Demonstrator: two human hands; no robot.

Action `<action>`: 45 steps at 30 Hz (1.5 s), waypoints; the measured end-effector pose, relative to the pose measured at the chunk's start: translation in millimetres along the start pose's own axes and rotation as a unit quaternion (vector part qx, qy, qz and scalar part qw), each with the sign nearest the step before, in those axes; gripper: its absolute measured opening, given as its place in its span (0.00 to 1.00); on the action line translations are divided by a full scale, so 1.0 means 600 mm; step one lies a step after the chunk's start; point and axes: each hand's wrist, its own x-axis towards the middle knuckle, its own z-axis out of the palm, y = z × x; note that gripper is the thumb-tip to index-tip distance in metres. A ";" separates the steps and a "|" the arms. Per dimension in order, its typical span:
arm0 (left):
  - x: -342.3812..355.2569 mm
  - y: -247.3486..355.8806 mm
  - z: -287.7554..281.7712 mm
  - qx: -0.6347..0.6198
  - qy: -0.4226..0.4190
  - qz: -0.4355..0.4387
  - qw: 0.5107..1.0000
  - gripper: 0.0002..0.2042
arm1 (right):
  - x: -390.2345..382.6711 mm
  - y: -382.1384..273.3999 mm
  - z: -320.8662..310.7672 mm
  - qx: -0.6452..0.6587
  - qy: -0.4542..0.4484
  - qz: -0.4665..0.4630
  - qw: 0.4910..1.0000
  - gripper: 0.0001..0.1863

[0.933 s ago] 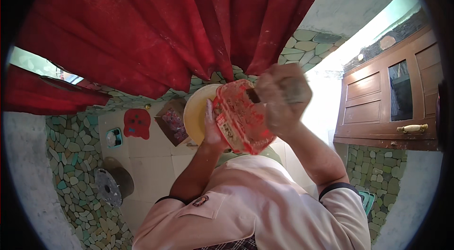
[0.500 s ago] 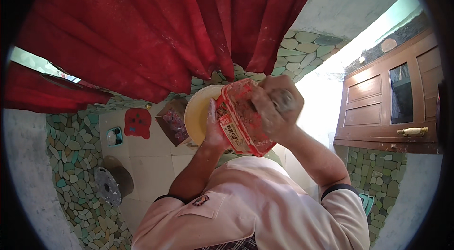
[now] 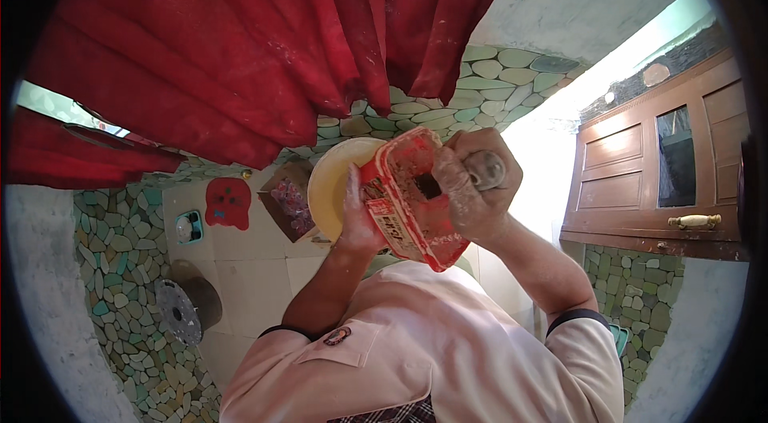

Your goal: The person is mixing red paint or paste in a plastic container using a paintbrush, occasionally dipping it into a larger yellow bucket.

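Note:
In front of my chest, my left hand (image 3: 360, 215) is wrapped round the side of a red plastic tub (image 3: 400, 235) with a printed label. The tub is tilted, and its mouth shows a smeared, caked inside. My right hand (image 3: 480, 207), dusty with pale residue, is closed round the handle of a tool (image 3: 485, 170) whose rounded grey end points up at me. A small dark square patch beside my fingers may be its blade; the rest of the tool is hidden. Behind the tub and my left hand is a pale yellow bucket (image 3: 320, 183), partly covered.
A red curtain (image 3: 240, 47) hangs ahead. On the tiled floor at left are a cardboard box (image 3: 282, 211) of purple packets, a red animal-shaped piece (image 3: 228, 203), a teal dish (image 3: 190, 227) and a dark cylindrical container (image 3: 188, 307). A brown door (image 3: 624, 191) stands at right.
The tub has shifted slightly left and turned, showing more of its inside. My right hand has moved a little right and changed its angle, uncovering the dark square patch.

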 end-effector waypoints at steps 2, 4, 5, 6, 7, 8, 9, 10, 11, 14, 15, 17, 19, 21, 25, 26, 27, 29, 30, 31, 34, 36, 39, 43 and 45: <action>0.006 0.005 -0.019 -0.087 -0.062 -0.007 0.994 0.39 | 0.006 -0.016 0.003 0.035 0.009 -0.034 0.999 0.08; 0.012 0.018 -0.024 -0.161 -0.146 -0.018 0.976 0.38 | 0.018 -0.039 0.004 0.146 0.072 -0.045 0.986 0.08; 0.008 0.018 -0.017 -0.163 -0.145 -0.020 0.976 0.38 | 0.019 -0.038 0.000 0.158 0.073 -0.058 0.983 0.07; 0.000 0.018 -0.007 -0.114 -0.116 0.006 0.987 0.37 | 0.007 -0.021 0.002 0.120 0.047 -0.041 0.991 0.07; -0.003 0.019 0.008 -0.064 -0.088 0.033 0.993 0.37 | 0.002 -0.011 0.008 0.083 0.019 -0.025 0.996 0.07; -0.002 0.019 0.013 -0.065 -0.088 0.034 0.993 0.37 | 0.001 -0.009 0.006 0.019 -0.021 -0.034 0.999 0.06; 0.000 0.018 0.017 0.009 0.042 0.063 0.997 0.37 | 0.002 -0.014 0.005 0.019 -0.022 -0.033 0.999 0.06; 0.004 0.018 0.020 0.081 0.170 0.091 0.978 0.37 | 0.005 -0.026 0.003 0.065 -0.003 -0.037 0.997 0.06; 0.003 0.022 0.010 0.080 0.172 0.092 0.977 0.37 | 0.007 -0.037 0.005 0.114 0.015 -0.039 0.993 0.06; -0.004 0.040 0.000 -0.155 -0.113 0.058 0.980 0.37 | 0.000 -0.032 -0.006 0.161 0.005 -0.018 0.987 0.08; -0.008 0.041 0.006 -0.155 -0.114 0.058 0.980 0.37 | -0.002 -0.027 -0.007 0.093 -0.026 -0.056 0.994 0.08; -0.009 0.039 0.015 0.126 0.112 0.121 0.978 0.38 | -0.002 -0.024 -0.006 -0.012 -0.055 -0.101 0.993 0.08; -0.006 0.046 -0.003 -0.018 0.024 0.110 0.993 0.38 | -0.007 -0.055 0.001 0.091 0.040 -0.064 0.993 0.09; -0.010 0.046 -0.008 -0.159 -0.065 0.096 0.980 0.39 | -0.001 -0.051 -0.011 0.107 -0.051 -0.125 0.985 0.05; 0.000 0.033 0.023 -0.015 -0.081 0.153 0.985 0.40 | 0.001 -0.038 0.004 0.000 -0.105 -0.120 0.987 0.06; 0.003 0.031 0.020 -0.160 -0.173 0.149 0.960 0.40 | 0.002 -0.045 0.005 0.073 -0.047 -0.129 0.988 0.08; 0.002 0.031 0.019 -0.160 -0.174 0.151 0.960 0.40 | 0.003 -0.053 0.006 0.145 0.012 -0.136 0.980 0.11; 0.001 0.034 0.022 -0.157 -0.156 0.097 0.970 0.40 | 0.000 -0.052 0.004 0.148 0.045 -0.103 0.983 0.10; -0.001 0.036 0.023 -0.155 -0.148 0.070 0.974 0.39 | -0.007 -0.038 0.000 0.128 0.008 -0.042 0.991 0.10; -0.003 0.037 0.023 -0.153 -0.138 0.045 0.978 0.39 | -0.006 -0.032 0.000 0.109 -0.032 0.019 0.993 0.09; 0.001 0.025 0.006 -0.113 -0.129 -0.011 0.985 0.35 | 0.044 -0.035 -0.021 0.279 -0.059 0.040 0.958 0.12; 0.001 0.018 0.004 -0.075 -0.128 -0.043 0.988 0.33 | 0.084 -0.059 -0.032 0.437 -0.112 0.017 0.892 0.15; 0.001 0.016 0.013 -0.069 -0.137 -0.146 0.977 0.28 | 0.104 -0.093 -0.029 0.421 -0.140 -0.006 0.896 0.25; -0.014 -0.002 0.016 -0.118 -0.202 -0.258 0.937 0.29 | 0.099 -0.052 0.006 0.232 -0.150 0.079 0.958 0.29; 0.007 0.008 0.015 -0.140 -0.230 -0.307 0.913 0.30 | 0.096 -0.060 0.001 0.237 -0.152 0.062 0.958 0.27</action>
